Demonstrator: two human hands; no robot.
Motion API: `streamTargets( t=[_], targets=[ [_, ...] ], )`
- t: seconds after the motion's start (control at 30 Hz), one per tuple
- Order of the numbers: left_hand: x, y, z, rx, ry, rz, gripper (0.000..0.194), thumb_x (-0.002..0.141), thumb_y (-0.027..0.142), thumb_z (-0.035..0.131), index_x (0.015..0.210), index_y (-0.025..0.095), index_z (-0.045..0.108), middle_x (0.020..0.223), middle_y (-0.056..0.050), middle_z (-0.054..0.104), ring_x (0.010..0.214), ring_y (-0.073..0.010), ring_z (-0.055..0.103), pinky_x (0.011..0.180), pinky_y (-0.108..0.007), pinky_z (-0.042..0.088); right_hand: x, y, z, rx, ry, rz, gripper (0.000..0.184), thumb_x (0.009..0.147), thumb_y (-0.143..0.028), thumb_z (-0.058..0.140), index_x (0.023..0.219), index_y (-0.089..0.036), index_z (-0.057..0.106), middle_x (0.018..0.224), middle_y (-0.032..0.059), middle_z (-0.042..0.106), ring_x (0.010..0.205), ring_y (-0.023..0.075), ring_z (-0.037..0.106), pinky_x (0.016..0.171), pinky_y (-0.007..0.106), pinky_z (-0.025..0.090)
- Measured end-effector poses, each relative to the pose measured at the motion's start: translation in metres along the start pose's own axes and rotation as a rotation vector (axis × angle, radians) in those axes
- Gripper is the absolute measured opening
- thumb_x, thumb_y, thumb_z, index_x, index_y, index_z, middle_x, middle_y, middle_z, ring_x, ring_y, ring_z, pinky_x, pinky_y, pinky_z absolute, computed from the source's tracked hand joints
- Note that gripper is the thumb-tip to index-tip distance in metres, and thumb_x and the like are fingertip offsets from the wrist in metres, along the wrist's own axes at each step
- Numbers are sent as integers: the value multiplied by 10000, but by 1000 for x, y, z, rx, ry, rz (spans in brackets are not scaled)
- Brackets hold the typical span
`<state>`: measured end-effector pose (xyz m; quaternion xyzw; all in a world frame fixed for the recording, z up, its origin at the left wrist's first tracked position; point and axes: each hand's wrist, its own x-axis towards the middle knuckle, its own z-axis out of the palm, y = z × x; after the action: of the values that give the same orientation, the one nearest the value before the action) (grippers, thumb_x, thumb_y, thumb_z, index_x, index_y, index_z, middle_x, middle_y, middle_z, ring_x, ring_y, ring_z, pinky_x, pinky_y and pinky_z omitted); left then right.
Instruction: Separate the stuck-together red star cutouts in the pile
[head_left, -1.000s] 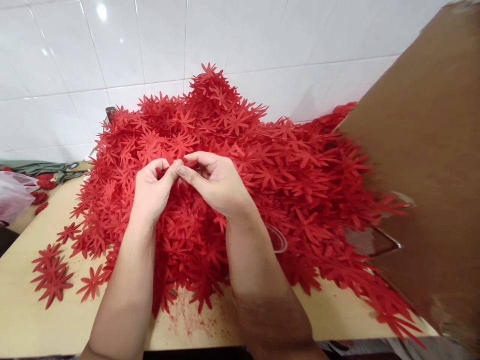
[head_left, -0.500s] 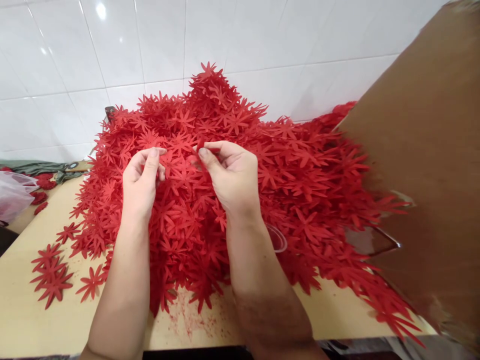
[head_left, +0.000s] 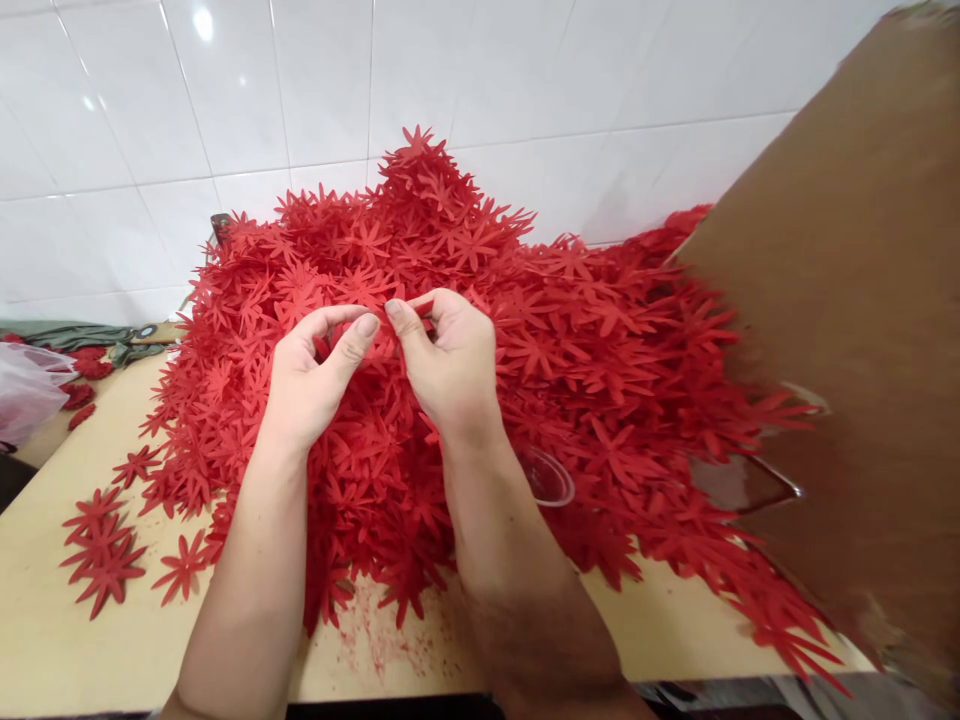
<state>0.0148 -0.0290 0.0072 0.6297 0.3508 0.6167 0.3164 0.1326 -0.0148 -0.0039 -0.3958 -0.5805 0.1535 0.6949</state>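
A big heap of red flower-shaped cutouts (head_left: 555, 350), each with several narrow petals, fills the middle of the table. Over its near side, both hands meet with their fingertips almost touching. Thumb and forefinger of my right hand (head_left: 454, 365) pinch a small red piece, apparently one of the cutouts, mostly covered by the fingers. My left hand (head_left: 315, 375) is closed in a pinch just beside it; what lies between those fingertips is hidden. By my right forearm, the rim of a clear round plastic dish (head_left: 553, 480) shows among the cutouts.
A large brown cardboard sheet (head_left: 847, 350) stands at the right. White tiles (head_left: 322, 80) rise behind the heap. Several loose cutouts (head_left: 105, 560) lie at left on the pale tabletop (head_left: 45, 620). Farther left are a white plastic bag (head_left: 30, 390) and green cloth (head_left: 67, 330).
My left hand has moved right and my right hand slightly left, so the fingertips, apart before, now come together. The red piece has stayed in my right hand's pinch.
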Motion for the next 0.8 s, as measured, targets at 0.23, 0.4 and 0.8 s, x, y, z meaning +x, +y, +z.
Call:
streamTargets(
  t=[0.23, 0.4, 0.8],
  targets=[
    [2, -5, 1, 59, 89, 34, 178, 732, 315, 637, 672, 152, 596, 558, 46, 460, 522, -54, 342, 527, -209, 287, 3, 0, 1, 316, -150, -14, 130, 734, -232, 639, 834, -177, 576, 797, -5, 662, 744, 109, 631, 731, 252, 514],
    [2, -3, -1, 15, 148, 25, 183, 727, 329, 639, 709, 153, 592, 569, 40, 483, 516, -56, 368, 529, -204, 314, 2, -4, -1, 301, -124, 57, 130, 721, -261, 656, 723, -169, 564, 612, -43, 591, 564, 77, 553, 561, 214, 463],
    [6, -12, -2, -114, 133, 9, 338, 658, 218, 683, 991, 186, 637, 781, -4, 635, 724, -94, 582, 710, -204, 464, 20, 48, -13, -111, 167, -64, 317, 810, -495, 519, 801, -179, 544, 752, 27, 570, 671, 118, 522, 659, 288, 463]
  ],
)
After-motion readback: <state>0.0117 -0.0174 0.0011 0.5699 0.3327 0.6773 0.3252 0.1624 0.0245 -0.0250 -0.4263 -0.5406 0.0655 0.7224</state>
